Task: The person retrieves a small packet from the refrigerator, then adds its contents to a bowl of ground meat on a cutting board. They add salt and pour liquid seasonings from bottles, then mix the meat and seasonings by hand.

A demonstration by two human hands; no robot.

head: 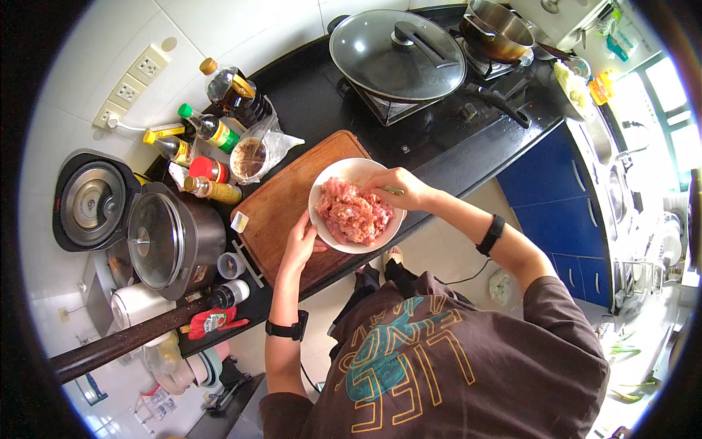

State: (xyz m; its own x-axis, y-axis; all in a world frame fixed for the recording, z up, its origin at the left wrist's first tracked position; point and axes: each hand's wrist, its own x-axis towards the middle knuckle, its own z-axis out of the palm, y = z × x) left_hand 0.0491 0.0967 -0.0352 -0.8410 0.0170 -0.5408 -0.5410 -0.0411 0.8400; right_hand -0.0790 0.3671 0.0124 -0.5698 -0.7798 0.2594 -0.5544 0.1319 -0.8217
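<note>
A white bowl (351, 249) of raw minced meat (355, 214) is over the near part of a wooden cutting board (274, 219). My left hand (303, 240) holds the bowl by its lower left rim, the thumb along its outside. At the bowl's upper right, my right hand (399, 187) grips a thin greenish utensil (392, 190); its far end is hidden by the hand and the meat, so its kind cannot be told. Whether the bowl touches the board is unclear.
Behind the board stand sauce bottles (216, 131), a red-lidded jar (208, 169) and a bagged tub (248, 157). A lidded wok (397, 60) and a steel pot (496, 33) sit on the stove. An electric cooker (203, 241) is at the left, near a ketchup pouch (213, 322).
</note>
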